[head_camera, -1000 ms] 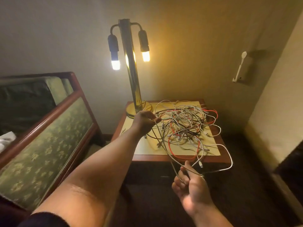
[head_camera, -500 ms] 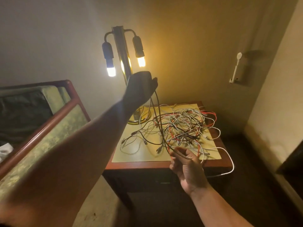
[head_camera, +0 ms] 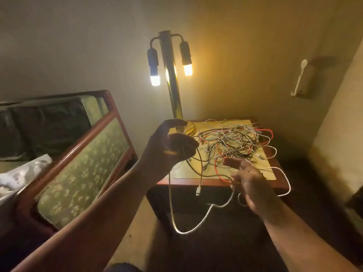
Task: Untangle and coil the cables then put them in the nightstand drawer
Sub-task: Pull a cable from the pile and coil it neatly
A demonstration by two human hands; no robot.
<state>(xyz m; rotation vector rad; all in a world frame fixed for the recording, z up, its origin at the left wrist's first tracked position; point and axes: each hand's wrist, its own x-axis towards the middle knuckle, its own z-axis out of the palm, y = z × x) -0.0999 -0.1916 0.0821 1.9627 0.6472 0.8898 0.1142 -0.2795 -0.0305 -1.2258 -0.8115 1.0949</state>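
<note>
Left hand point(head_camera: 172, 146) curls round a thin white cable point(head_camera: 170, 203) that sags in a long loop to the open, relaxed right hand point(head_camera: 248, 180); a multicoloured tangle point(head_camera: 231, 142) covers the nightstand point(head_camera: 188, 181).

- A single wide-angle camera, worn on the head, looked forward and down.
- It sat close above the left hand point(head_camera: 170, 149) and right hand point(head_camera: 249, 182), at arm's reach.
- The nightstand point(head_camera: 188, 182) with cables point(head_camera: 231, 138) stood near at 12 o'clock, the bench point(head_camera: 78, 173) at 10 o'clock.
</note>
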